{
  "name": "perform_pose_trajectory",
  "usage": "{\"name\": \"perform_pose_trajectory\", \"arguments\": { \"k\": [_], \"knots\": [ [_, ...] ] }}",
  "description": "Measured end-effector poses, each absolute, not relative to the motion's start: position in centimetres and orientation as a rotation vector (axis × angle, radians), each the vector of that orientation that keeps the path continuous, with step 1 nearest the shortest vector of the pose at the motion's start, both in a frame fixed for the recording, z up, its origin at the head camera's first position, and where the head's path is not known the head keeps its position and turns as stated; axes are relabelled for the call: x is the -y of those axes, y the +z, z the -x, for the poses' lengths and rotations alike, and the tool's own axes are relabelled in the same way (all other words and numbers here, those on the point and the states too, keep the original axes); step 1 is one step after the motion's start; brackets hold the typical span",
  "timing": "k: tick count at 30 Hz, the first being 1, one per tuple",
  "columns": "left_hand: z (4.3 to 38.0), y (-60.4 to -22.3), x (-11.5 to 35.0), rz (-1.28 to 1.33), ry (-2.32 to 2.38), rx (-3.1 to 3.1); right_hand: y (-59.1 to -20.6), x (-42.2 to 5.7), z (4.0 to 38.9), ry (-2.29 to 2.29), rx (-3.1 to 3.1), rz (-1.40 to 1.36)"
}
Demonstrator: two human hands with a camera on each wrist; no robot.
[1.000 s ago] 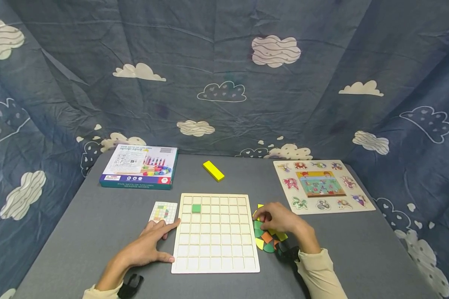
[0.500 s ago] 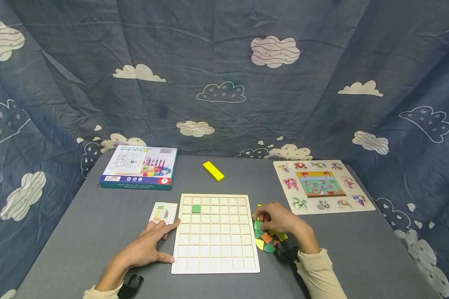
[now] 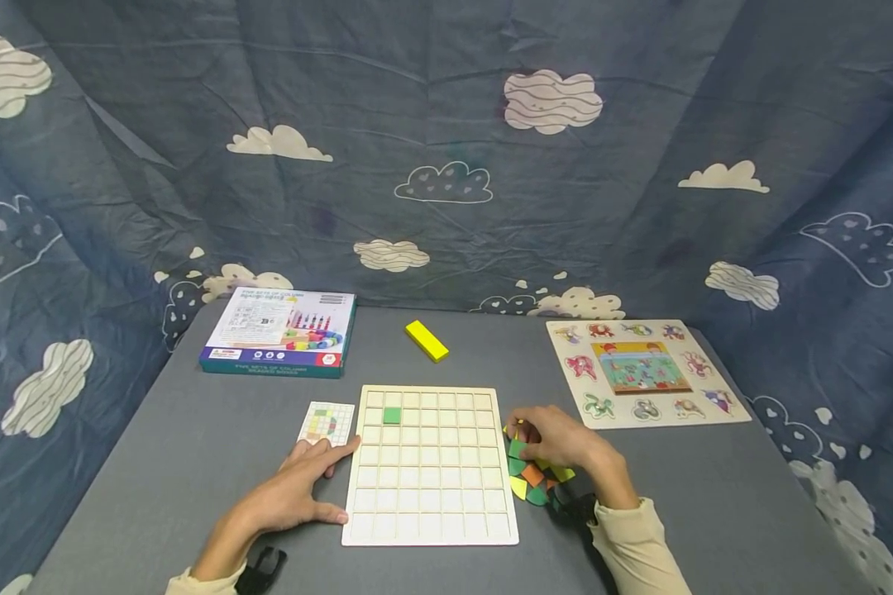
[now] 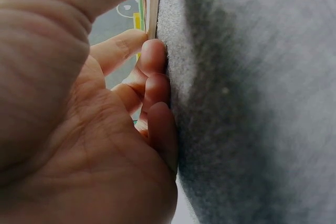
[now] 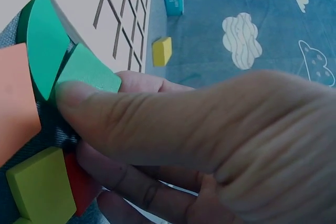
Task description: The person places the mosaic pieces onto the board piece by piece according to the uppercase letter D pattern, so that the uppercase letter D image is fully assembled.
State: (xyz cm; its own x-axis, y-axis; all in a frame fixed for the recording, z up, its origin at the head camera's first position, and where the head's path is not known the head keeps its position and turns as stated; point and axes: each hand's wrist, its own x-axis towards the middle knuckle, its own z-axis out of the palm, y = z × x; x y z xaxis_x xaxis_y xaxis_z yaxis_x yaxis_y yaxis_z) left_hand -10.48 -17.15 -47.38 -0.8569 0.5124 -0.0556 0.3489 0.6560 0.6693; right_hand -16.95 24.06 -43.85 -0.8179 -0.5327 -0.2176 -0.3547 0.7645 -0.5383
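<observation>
A pale wooden grid board (image 3: 432, 477) lies in the middle, with a green square (image 3: 392, 416) in one of its upper left cells. My left hand (image 3: 298, 487) lies at its left edge, index fingertip and thumb touching the side, the other fingers by a small pattern card (image 3: 327, 423). At the board's right side my right hand (image 3: 558, 438) is over a heap of coloured pieces. In the right wrist view its thumb lies on a green square piece (image 5: 86, 69), with the index finger at the far edge, pinching it. Beside it are a green curved piece (image 5: 44, 43) and an orange piece (image 5: 16, 100).
A boxed bead set (image 3: 279, 330) stands at the back left. Behind the board lies a yellow block (image 3: 427, 340). A picture puzzle board (image 3: 580, 397) with animal shapes is at the back right. More pieces, among them a yellow quarter-round (image 3: 518, 487), lie near my right wrist.
My right hand's fingers have shifted slightly within the heap, and the yellow piece showing above the fingertips is now mostly out of sight. The left hand stays at the board's edge.
</observation>
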Motion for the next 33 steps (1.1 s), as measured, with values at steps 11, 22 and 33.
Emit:
{"name": "perform_pose_trajectory", "arguments": {
  "k": [11,22,33],
  "knots": [
    [10.5,-47.4,17.3,-0.736,0.998,-2.666,-43.2,-24.0,17.1,-0.694,-2.649,0.674],
    [10.6,-47.5,17.3,-0.727,1.030,-2.635,-42.8,-22.8,17.8,-0.703,-2.686,0.705],
    [10.4,-47.3,17.2,-0.696,1.060,-2.590,-42.5,-19.4,19.0,-0.701,-2.671,0.800]
  ]
}}
